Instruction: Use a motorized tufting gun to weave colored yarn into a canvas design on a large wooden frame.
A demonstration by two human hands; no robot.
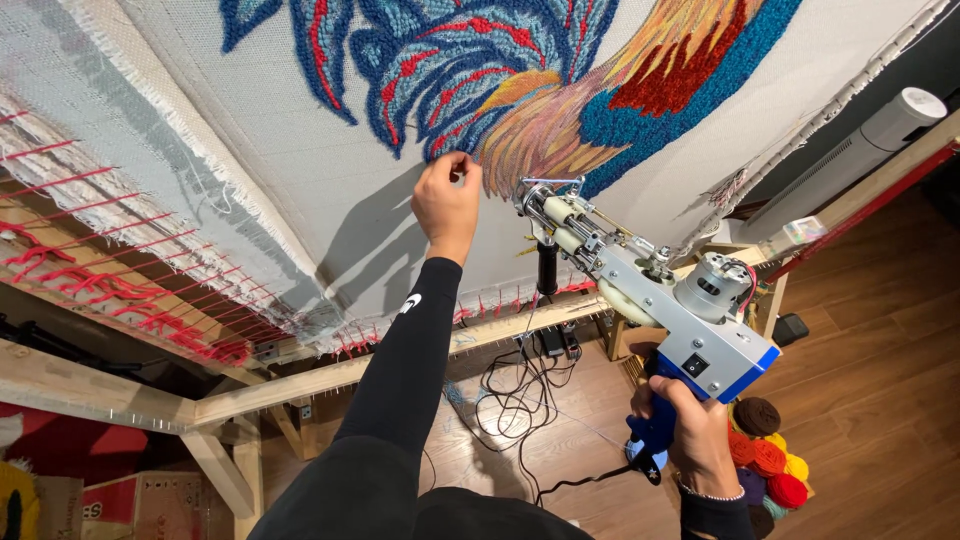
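The left hand (447, 200) is raised against the stretched tufting cloth (330, 170), its fingers pinched together on the fabric at the lower edge of the tufted pattern (500, 70), just where the blue loops give way to the pale orange and pink strands. Whether a loose strand sits inside that pinch is too small to tell; the grip is closed on the cloth surface itself.

The right hand (690, 430) is wrapped tight around the blue pistol handle of the tufting gun (640, 290). The gun's long axis runs diagonally from that handle at lower right up to the needle end at upper left, and the needle end points at the cloth just to the right of the pinching left hand. So the spot being pinched lies up and to the left of the right hand, along the line of the gun, and the left hand is the nearer one: it is already touching there, while the needle tip stands just beside it.

The cloth is tacked over a wooden frame (300, 385) with red yarn ends (80, 270) along its edge. Below, cables (510, 400) trail over the wooden floor (880, 400), and yarn balls (770, 455) in brown, orange, yellow and red lie near the right wrist.
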